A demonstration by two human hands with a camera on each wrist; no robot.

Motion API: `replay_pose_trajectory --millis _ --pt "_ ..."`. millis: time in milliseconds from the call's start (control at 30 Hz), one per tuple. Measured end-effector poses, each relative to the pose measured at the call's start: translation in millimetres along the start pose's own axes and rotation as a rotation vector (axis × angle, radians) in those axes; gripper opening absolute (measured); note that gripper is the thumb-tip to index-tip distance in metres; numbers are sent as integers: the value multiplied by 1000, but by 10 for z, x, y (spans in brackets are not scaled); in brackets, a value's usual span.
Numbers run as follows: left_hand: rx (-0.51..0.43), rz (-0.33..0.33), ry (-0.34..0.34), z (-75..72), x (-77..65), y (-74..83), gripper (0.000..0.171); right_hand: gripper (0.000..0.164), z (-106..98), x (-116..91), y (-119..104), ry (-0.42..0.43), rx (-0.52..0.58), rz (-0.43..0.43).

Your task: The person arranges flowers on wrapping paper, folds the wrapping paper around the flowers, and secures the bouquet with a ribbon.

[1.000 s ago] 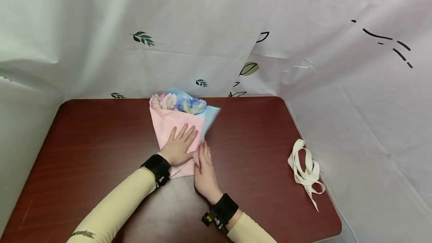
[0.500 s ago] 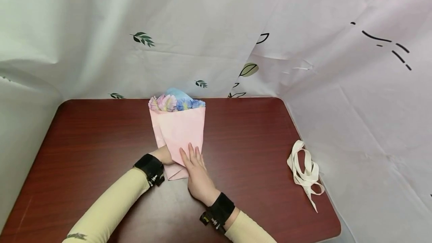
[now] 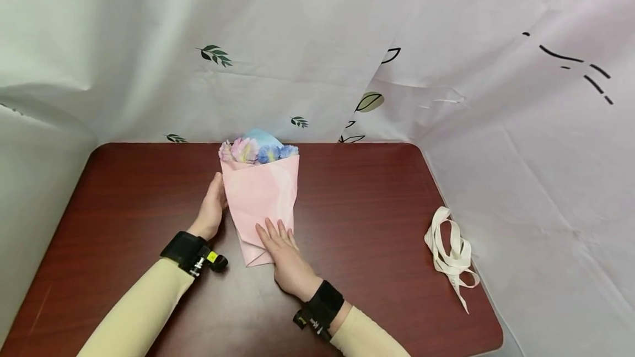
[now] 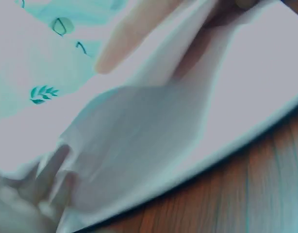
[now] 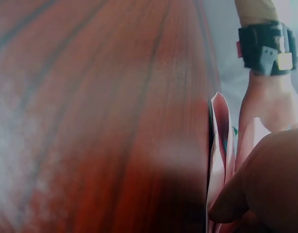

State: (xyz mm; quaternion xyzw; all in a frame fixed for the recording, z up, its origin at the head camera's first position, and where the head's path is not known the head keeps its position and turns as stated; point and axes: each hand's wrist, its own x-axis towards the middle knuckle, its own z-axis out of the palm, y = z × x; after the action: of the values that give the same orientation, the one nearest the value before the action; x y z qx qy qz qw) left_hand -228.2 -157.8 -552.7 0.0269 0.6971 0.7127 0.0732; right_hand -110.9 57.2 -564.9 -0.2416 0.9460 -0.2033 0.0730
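Pink wrapping paper (image 3: 258, 191) is folded across a small bouquet lying on the table, its lower end tapering toward the person. Out of its top show pink flowers (image 3: 245, 150) and blue flowers (image 3: 270, 153), with light blue paper (image 3: 262, 136) behind them. The right hand (image 3: 292, 263) presses on the lower part of the pink paper with fingers extended. At the bouquet's left edge is the left hand (image 3: 210, 208), its fingers pointing away from the person and partly hidden by the paper. A blurred finger (image 4: 134, 39) of it lies along the paper in the left wrist view.
A loosely coiled white ribbon (image 3: 448, 252) lies near the right edge of the dark red-brown table (image 3: 377, 225). White curtain fabric (image 3: 307, 59) with leaf prints hangs behind the table and along its sides.
The pink paper's right side has been folded leftward over the front, covering the blue paper there. The left hand has slid out from under the fold to the left edge; the right presses the fold.
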Motion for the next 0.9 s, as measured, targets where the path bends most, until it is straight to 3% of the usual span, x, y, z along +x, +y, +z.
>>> replay_pose_trajectory --millis 67,167,333,433,567,700,900 --pt "208 -8 42 -56 -57 37 61 110 -7 7 -10 6 -21 5" --pt "503 -5 108 -133 -106 -20 42 110 -9 11 -25 54 -55 34" --pt "558 -39 119 -238 -185 -127 35 98 25 21 -47 141 -89 87" --pt "590 -19 114 -288 -213 -135 32 89 52 31 -53 129 -120 111" --pt "714 32 108 -339 -238 -146 31 85 70 42 -51 93 -158 138" --pt "773 40 115 -380 -281 -162 31 90 67 50 -53 96 -164 120" --pt "776 47 119 -485 -318 -157 27 108 66 79 -73 79 -137 104"
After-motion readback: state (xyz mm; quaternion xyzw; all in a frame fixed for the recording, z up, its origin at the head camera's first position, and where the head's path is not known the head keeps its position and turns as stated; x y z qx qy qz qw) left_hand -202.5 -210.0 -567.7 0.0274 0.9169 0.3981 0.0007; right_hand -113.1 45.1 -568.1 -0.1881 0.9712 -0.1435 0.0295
